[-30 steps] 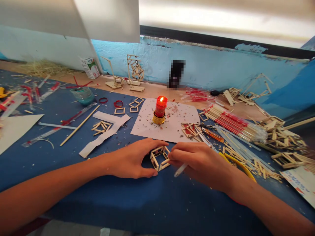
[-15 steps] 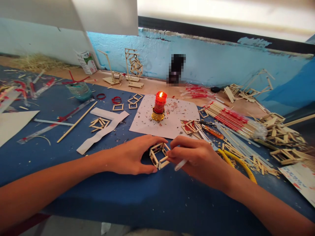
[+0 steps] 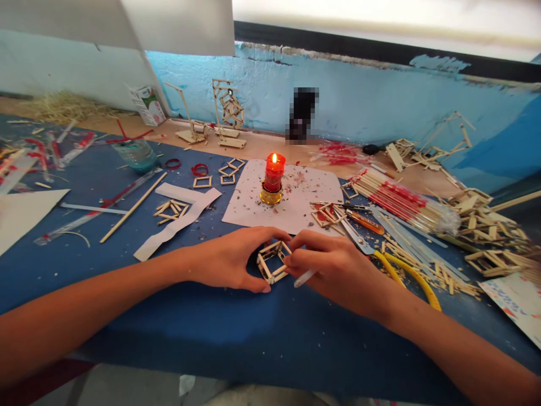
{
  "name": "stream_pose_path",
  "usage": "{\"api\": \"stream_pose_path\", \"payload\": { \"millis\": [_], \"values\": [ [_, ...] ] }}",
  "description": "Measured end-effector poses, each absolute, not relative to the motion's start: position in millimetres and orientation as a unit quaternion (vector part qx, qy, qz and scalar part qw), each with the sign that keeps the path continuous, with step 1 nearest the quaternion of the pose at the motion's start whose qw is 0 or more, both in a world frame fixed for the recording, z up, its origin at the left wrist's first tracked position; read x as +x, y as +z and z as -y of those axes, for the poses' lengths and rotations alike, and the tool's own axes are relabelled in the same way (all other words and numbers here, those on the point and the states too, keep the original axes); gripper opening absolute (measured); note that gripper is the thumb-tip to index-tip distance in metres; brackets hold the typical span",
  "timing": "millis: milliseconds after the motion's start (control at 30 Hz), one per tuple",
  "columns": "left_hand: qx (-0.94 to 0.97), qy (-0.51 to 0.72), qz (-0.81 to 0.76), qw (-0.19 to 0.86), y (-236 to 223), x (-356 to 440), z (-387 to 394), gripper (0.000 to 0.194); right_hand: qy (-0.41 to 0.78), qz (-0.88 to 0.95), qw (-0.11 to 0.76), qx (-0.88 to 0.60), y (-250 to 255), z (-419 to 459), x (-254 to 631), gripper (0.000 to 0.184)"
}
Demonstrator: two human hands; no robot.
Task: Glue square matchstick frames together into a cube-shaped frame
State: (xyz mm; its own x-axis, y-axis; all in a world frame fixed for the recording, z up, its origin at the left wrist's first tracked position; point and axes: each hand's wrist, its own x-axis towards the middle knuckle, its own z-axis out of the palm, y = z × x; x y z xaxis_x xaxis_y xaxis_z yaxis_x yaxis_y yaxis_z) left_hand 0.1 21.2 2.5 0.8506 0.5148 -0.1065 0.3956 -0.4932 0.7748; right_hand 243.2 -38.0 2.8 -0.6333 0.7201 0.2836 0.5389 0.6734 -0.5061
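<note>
A small frame of glued wooden sticks rests on the blue table cover. My left hand curls around its left side, thumb and fingers touching it. My right hand presses on the frame's right side with its fingertips. A thin white stick pokes out under the right palm, held in the closed fingers.
A lit red candle stands on a white paper sheet just beyond the hands. Yellow-handled cutters lie to the right. Bundled sticks and stick frames crowd the right side. Paper strips, loose squares and a cup lie left.
Both hands stay on the stick frame with small finger shifts. The view has drifted slightly, so everything sits a little higher in the picture.
</note>
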Motion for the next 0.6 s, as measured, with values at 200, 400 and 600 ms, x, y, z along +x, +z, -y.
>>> {"api": "stream_pose_path", "payload": {
  "millis": [200, 400, 600],
  "values": [
    [0.867, 0.041, -0.220, 0.445, 7, 7, -35, 0.073, 0.218, 0.883, 0.207, -0.362, 7, 36, 249, 0.019],
    [0.869, 0.034, -0.227, 0.439, 9, 11, -32, 0.059, 0.224, 0.878, 0.221, -0.361, 5, 37, 258, 0.025],
    [0.864, 0.041, -0.282, 0.416, 7, 12, -17, 0.059, 0.192, 0.888, 0.249, -0.336, 1, 45, 266, 0.034]
  ]
}}
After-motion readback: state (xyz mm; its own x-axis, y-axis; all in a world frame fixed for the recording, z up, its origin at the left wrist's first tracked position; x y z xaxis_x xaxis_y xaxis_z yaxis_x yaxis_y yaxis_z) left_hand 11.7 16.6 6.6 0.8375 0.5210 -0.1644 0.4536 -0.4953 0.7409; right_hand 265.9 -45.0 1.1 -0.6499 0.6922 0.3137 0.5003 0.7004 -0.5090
